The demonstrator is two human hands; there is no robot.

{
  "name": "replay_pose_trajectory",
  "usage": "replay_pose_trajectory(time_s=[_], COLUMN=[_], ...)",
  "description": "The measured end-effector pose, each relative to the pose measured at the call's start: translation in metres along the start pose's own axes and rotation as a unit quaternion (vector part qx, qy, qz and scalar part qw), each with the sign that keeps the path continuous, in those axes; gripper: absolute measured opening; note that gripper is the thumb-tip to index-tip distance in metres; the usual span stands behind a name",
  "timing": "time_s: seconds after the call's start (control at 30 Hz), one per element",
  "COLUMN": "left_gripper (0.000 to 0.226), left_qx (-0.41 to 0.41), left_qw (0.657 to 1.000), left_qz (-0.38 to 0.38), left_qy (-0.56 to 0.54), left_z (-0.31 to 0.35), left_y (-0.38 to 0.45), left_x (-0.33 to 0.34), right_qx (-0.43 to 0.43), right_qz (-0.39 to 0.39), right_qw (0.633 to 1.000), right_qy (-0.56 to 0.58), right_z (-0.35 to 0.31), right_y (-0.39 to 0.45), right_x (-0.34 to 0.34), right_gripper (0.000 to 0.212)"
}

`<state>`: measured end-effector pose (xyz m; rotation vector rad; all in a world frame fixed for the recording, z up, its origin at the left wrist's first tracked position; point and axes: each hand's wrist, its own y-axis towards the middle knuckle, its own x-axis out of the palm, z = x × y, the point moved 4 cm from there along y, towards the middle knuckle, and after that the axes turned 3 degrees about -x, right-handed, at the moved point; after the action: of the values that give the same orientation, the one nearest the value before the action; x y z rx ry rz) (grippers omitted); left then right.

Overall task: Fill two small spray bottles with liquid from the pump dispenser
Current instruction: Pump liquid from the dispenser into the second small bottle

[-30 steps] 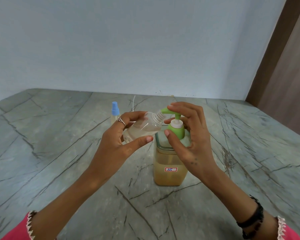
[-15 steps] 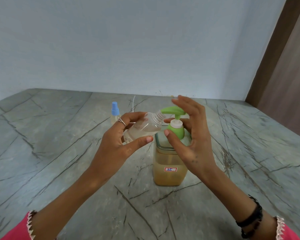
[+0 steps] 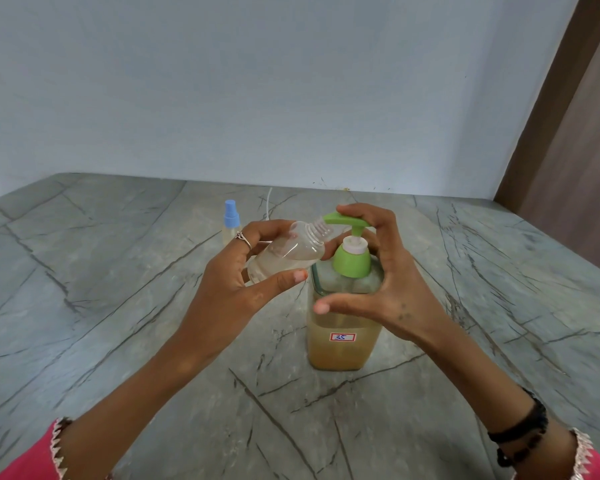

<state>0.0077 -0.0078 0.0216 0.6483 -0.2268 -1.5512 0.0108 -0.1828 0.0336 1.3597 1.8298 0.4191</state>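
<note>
A square clear pump dispenser (image 3: 343, 344) with yellowish liquid, a green pump head and a small "35" label stands on the counter. My left hand (image 3: 236, 289) holds a small uncapped clear bottle (image 3: 288, 252), tilted, its threaded mouth right at the green spout. My right hand (image 3: 381, 271) wraps the dispenser's top, fingertips resting on the pump head, thumb stretched across the front. A second small spray bottle (image 3: 231, 220) with a blue cap stands behind my left hand, its lower part hidden.
The grey marble counter (image 3: 84, 306) meets a pale blue wall at the back. A thin white tube (image 3: 268, 202) lies near the wall behind the bottles. A brown door frame (image 3: 568, 116) rises at the right.
My right fingers lifted off the pump head, which rose, and now rest on top of it again. My thumb has moved down across the dispenser's front. The left hand and bottle stayed in place.
</note>
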Motion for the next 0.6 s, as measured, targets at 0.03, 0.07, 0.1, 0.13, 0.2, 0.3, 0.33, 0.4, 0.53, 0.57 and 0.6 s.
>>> replay_pose_trajectory(time_s=[0.03,0.07,0.1,0.13,0.2,0.3,0.33,0.4,0.53,0.57,0.6], left_gripper=[0.048,0.048,0.048,0.048,0.048,0.05,0.05,0.049,0.047,0.047,0.047], left_qx=[0.0,0.0,0.0,0.001,0.002,-0.001,-0.002,-0.001,0.001,0.002,0.003], left_qw=[1.0,1.0,1.0,1.0,1.0,1.0,1.0,1.0,1.0,1.0,1.0], left_qz=[0.001,0.002,0.002,0.002,0.0,0.0,-0.001,0.0,-0.002,-0.003,-0.003], left_qy=[-0.003,-0.005,-0.006,-0.007,-0.009,-0.011,-0.01,-0.005,-0.003,-0.001,0.002], left_z=[-0.0003,-0.0005,-0.0006,-0.0007,-0.0011,-0.0018,-0.0019,-0.0012,-0.0013,-0.0017,-0.0019], left_y=[0.0002,0.0001,0.0002,0.0002,0.0003,0.001,0.001,0.0005,-0.0001,-0.0002,-0.0002], left_x=[0.0,0.0,0.0001,0.0001,0.0005,0.0005,0.0004,0.0004,0.0012,0.001,0.001], right_qx=[0.006,0.009,0.01,0.011,0.012,0.011,0.01,0.007,0.006,0.007,0.008], right_qz=[-0.02,-0.037,-0.047,-0.05,-0.043,-0.028,-0.025,-0.019,-0.005,-0.003,-0.001], right_qw=[1.0,0.999,0.999,0.998,0.999,0.999,1.0,1.0,1.0,1.0,1.0], right_qy=[-0.007,-0.016,-0.023,-0.026,-0.02,-0.014,-0.012,-0.007,0.011,0.013,0.013], right_z=[0.0006,0.001,0.0014,0.0017,0.0014,0.0016,0.0018,0.0023,0.0018,0.0012,0.0007], right_y=[0.0004,0.0007,0.0011,0.0014,0.0014,0.0011,0.0014,0.0021,0.0034,0.0037,0.0038], right_x=[-0.0003,-0.0002,0.0,0.0001,0.0006,0.0009,0.001,0.0013,0.0011,0.0012,0.0012], right_gripper=[0.089,0.093,0.095,0.095,0.091,0.085,0.083,0.08,0.072,0.069,0.067])
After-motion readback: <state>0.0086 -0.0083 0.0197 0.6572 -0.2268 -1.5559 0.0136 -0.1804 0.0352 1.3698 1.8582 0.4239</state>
